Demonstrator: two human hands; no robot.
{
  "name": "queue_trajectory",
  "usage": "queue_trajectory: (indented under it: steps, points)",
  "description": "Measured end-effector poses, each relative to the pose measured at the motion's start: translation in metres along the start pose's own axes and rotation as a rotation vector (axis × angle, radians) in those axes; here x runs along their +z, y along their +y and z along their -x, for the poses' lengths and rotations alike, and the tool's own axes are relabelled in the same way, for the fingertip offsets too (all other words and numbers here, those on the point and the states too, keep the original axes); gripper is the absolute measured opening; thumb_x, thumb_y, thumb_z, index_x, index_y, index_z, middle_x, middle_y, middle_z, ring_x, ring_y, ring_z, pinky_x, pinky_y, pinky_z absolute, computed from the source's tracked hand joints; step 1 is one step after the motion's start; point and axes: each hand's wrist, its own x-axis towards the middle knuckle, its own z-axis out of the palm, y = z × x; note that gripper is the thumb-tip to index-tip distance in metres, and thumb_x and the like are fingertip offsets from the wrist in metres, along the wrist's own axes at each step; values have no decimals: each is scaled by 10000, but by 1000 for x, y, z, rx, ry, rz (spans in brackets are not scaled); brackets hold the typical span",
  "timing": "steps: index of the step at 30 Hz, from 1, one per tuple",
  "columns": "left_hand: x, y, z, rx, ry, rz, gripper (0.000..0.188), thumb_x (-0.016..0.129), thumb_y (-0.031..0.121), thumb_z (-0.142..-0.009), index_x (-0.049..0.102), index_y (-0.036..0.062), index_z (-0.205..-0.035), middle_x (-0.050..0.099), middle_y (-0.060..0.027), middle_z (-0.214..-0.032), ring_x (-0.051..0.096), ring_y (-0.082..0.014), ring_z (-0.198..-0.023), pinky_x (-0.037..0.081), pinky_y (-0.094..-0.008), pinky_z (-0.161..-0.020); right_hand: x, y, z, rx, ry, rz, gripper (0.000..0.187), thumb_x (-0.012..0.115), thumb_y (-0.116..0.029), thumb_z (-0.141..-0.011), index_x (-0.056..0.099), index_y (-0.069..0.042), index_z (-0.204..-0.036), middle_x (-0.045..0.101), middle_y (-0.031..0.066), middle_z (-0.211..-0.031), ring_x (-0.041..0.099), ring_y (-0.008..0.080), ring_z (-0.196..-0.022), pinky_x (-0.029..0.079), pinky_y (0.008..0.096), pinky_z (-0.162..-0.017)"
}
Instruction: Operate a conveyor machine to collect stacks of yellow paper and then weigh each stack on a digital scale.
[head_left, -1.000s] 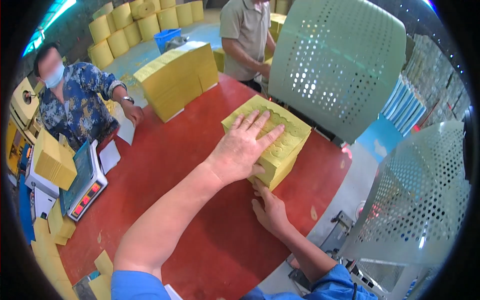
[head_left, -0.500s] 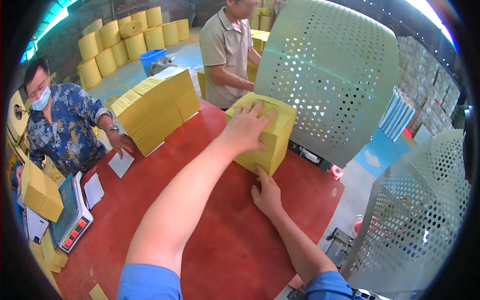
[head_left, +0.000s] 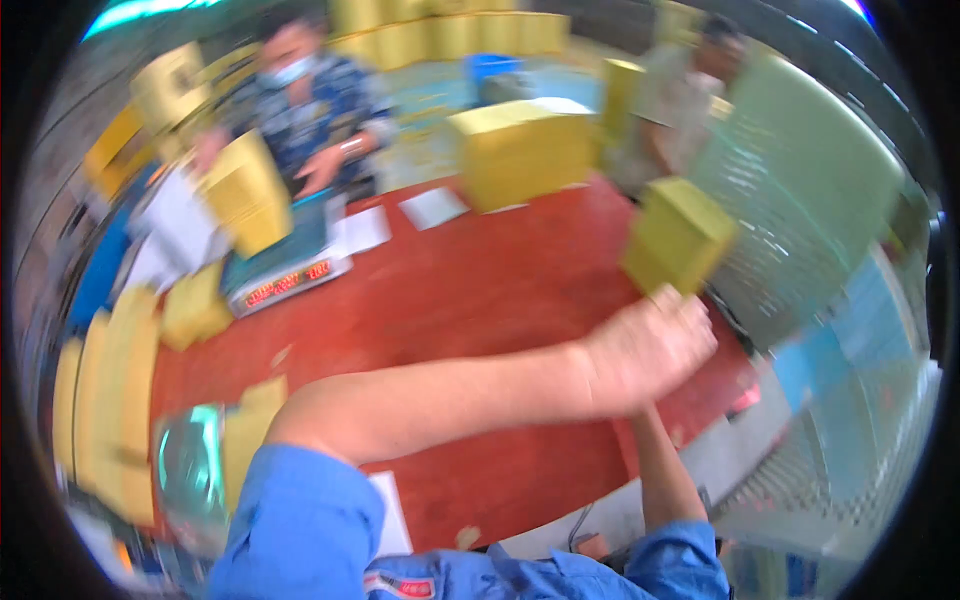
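My left hand [head_left: 655,350] is off the yellow block, just in front of its lower edge, above the red table. Motion blurs its fingers, so whether they are apart or closed cannot be told. Behind it, my right hand is hidden; only the right forearm [head_left: 665,470] shows. The yellow block [head_left: 680,235], apparently a stack of yellow paper, stands upright near the table's right side, beside a pale green perforated guard [head_left: 810,200].
The red table [head_left: 480,300] holds a longer yellow stack [head_left: 520,150], white sheets [head_left: 432,208] and a digital scale [head_left: 285,275]. A co-worker in camouflage clothing [head_left: 310,110] handles a yellow stack [head_left: 245,190] by the scale. Another person [head_left: 665,130] stands behind the guard.
My left hand has come off the top of the yellow block and down in front of it. The right hand has become hidden. The view has swung left, showing more of the scale side.
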Motion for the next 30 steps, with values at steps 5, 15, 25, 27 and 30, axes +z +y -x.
queue_trajectory:
  steps: [5,15,25,27,30]
  points:
    - [-113,95,134,-208,159,209,500,538,219,-863,566,-35,-1294,576,-196,-1317,479,-336,-1331,351,-508,-1137,-114,132,120,-412,-489,-1071,261,566,-161,-935,645,-5,-1129,659,130,-1166,660,248,-997,533,400,-822]
    - [-298,240,399,-1115,268,34,613,762,149,-810,526,-12,-1353,585,-183,-1304,558,-337,-1245,477,-447,-1025,-269,106,280,-1393,-1298,-1722,183,551,-43,-893,612,61,-1030,680,231,-976,668,355,-893,532,422,-805]
    - [-472,356,694,-1516,164,-519,383,696,137,-860,636,36,-1225,627,-167,-1271,637,-336,-1125,524,-427,-942,-416,100,574,-1607,-1786,-1530,294,594,73,-797,641,36,-1085,678,210,-1041,676,318,-926,529,362,-835]
    - [-513,340,770,-1539,139,-582,339,675,140,-879,643,34,-1199,621,-159,-1284,628,-343,-1136,519,-433,-948,-435,92,636,-1567,-1823,-1425,271,595,36,-841,641,16,-1107,681,144,-999,664,239,-937,505,331,-859]
    - [-557,304,871,-1561,0,-642,335,624,192,-924,636,34,-1219,558,-147,-1376,523,-335,-1280,435,-457,-1058,-438,67,736,-1419,-1860,-1333,375,627,29,-837,590,28,-1210,654,203,-1106,666,282,-996,520,358,-872]
